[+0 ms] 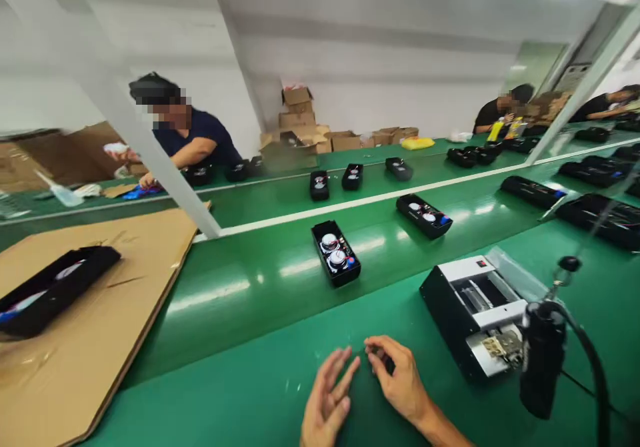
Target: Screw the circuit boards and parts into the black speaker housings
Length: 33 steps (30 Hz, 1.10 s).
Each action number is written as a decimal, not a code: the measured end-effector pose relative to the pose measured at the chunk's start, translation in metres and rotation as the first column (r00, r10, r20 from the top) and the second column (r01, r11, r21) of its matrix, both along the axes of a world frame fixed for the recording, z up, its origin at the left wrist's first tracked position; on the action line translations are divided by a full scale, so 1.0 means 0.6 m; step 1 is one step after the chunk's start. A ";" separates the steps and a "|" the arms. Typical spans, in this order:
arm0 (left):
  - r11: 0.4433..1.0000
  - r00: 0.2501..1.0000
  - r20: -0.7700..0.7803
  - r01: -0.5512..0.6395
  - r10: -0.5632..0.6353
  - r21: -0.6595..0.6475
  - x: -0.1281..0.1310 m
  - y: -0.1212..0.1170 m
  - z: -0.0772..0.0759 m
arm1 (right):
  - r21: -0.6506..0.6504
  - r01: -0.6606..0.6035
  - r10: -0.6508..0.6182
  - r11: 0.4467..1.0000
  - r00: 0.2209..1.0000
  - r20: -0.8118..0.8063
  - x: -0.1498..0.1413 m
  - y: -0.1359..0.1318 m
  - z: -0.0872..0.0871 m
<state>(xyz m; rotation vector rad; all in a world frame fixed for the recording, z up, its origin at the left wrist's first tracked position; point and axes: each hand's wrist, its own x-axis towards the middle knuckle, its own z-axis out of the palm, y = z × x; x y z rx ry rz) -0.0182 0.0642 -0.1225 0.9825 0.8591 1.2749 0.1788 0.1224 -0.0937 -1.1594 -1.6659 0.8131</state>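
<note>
My left hand (326,400) is raised over the green bench with its fingers apart, and nothing shows in it. Close beside it, my right hand (400,377) has its fingers curled in. Something small and dark shows between thumb and fingers there, too small to name. Beyond both hands lies an open black speaker housing (336,253) with two round silver drivers, wires and a blue part inside. A similar speaker housing (425,216) lies farther right. Neither hand touches them. To the right of my right hand stands a black and white machine (470,313) with metal rollers.
A black hand tool (543,360) hangs from a cord at right. Cardboard (125,300) at left carries another speaker housing (55,287). A slanted white post (150,120) rises near a co-worker (200,133) across the line. More black housings (600,220) lie at right.
</note>
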 end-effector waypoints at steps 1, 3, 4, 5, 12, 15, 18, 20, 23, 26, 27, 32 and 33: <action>0.996 0.975 0.219 0.055 -0.039 -0.067 -0.004 0.004 0.006 | -0.013 -0.005 0.005 1.000 1.000 0.000 0.001 -0.001 0.002; 0.973 0.843 0.528 0.196 -0.106 -0.119 -0.019 0.011 0.016 | -0.038 -0.051 0.052 0.998 0.998 0.025 0.001 -0.005 0.007; 0.957 0.772 0.619 0.269 -0.143 -0.113 -0.027 0.014 0.020 | -0.044 -0.081 0.083 0.996 0.996 0.046 0.002 -0.007 0.010; 0.939 0.712 0.679 0.329 -0.178 -0.099 -0.033 0.016 0.023 | -0.047 -0.109 0.113 0.993 0.991 0.069 0.002 -0.009 0.012; 0.888 0.608 0.761 0.449 -0.228 -0.093 -0.046 0.016 0.024 | -0.042 -0.197 0.201 0.980 0.965 0.169 0.007 -0.010 0.019; 0.880 0.629 0.747 0.457 -0.215 -0.132 -0.048 0.011 0.027 | -0.047 -0.187 0.192 0.981 0.972 0.135 0.005 -0.007 0.015; 0.886 0.656 0.734 0.430 -0.174 -0.175 -0.044 0.005 0.036 | -0.043 -0.221 0.225 0.974 0.968 0.114 0.005 -0.005 0.013; 0.892 0.684 0.717 0.399 -0.134 -0.213 -0.040 0.002 0.042 | -0.062 -0.250 0.255 0.966 0.961 0.107 0.006 -0.004 0.014; 0.902 0.706 0.701 0.362 -0.100 -0.236 -0.035 0.002 0.048 | -0.093 -0.278 0.286 0.956 0.953 0.096 0.009 0.000 0.018; 0.913 0.718 0.688 0.343 -0.104 -0.220 -0.034 0.006 0.048 | -0.093 -0.318 0.326 0.944 0.940 0.096 0.014 0.006 0.025; 0.918 0.725 0.680 0.338 -0.113 -0.209 -0.034 0.008 0.048 | -0.090 -0.333 0.342 0.939 0.934 0.104 0.015 0.008 0.027; 0.917 0.740 0.648 0.365 -0.182 -0.160 -0.034 0.011 0.046 | -0.009 -0.396 0.392 0.918 0.905 0.163 0.019 0.013 0.028; 0.912 0.738 0.647 0.378 -0.193 -0.159 -0.035 0.011 0.044 | 0.002 -0.400 0.394 0.917 0.904 0.167 0.018 0.014 0.025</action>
